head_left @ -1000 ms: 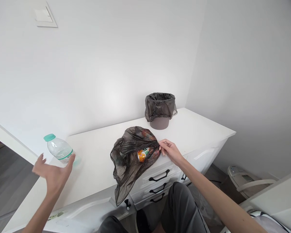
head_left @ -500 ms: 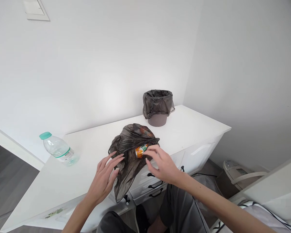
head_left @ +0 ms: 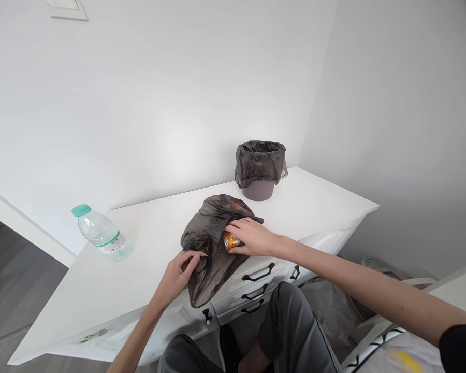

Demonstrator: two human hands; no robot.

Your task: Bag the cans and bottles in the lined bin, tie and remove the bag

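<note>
A dark, see-through plastic bag [head_left: 205,223] lies crumpled near the front edge of the white cabinet, its loose end hanging over. At its left side my left hand [head_left: 178,272] pinches the film between thumb and fingers. My right hand [head_left: 254,238] is wrapped around an orange drink can [head_left: 230,242] at the bag's mouth; fingers cover much of the can. A reddish shape shows faintly through the far part of the bag, too blurred to name.
Behind the bag stands a small brown bin [head_left: 258,191] with a dark liner folded over its rim. A clear plastic bottle [head_left: 99,230] with a green cap stands at the left on the white cabinet top [head_left: 147,228]. Black handles [head_left: 258,272] line the drawer fronts below.
My right hand has closed around the can, covering more of it. My left hand, spread before, has drawn its fingers together on the bag. The view has shifted slightly.
</note>
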